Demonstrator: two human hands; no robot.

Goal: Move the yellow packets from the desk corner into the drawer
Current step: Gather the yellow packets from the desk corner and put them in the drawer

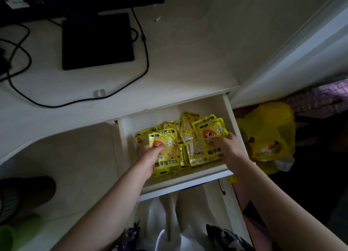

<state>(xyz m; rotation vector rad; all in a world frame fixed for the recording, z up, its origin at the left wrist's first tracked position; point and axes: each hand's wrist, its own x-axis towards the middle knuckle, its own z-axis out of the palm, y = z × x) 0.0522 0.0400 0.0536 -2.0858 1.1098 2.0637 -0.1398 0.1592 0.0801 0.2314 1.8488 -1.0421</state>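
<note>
Packets [180, 143], all yellow, are heaped in the open drawer [188, 181] at about five o'clock from the black box [98, 41] on the desk [188, 62]. I've got both hands down in the pile. My left hand [150, 156] has its fingers curled over one front packet [165, 152], and my right hand [228, 149] pinches another [205, 137] that stands tilted against the heap. The desk corner at one o'clock shows no packets, so I judge we're near the end, just settling them. What worries me is that the stack at twelve o'clock stands high and leans. If I let go like this, tall packets could catch the desk edge when the drawer shuts, or slip over the side toward the yellow bag [267, 134] at three o'clock. I should press them flat first.
</note>
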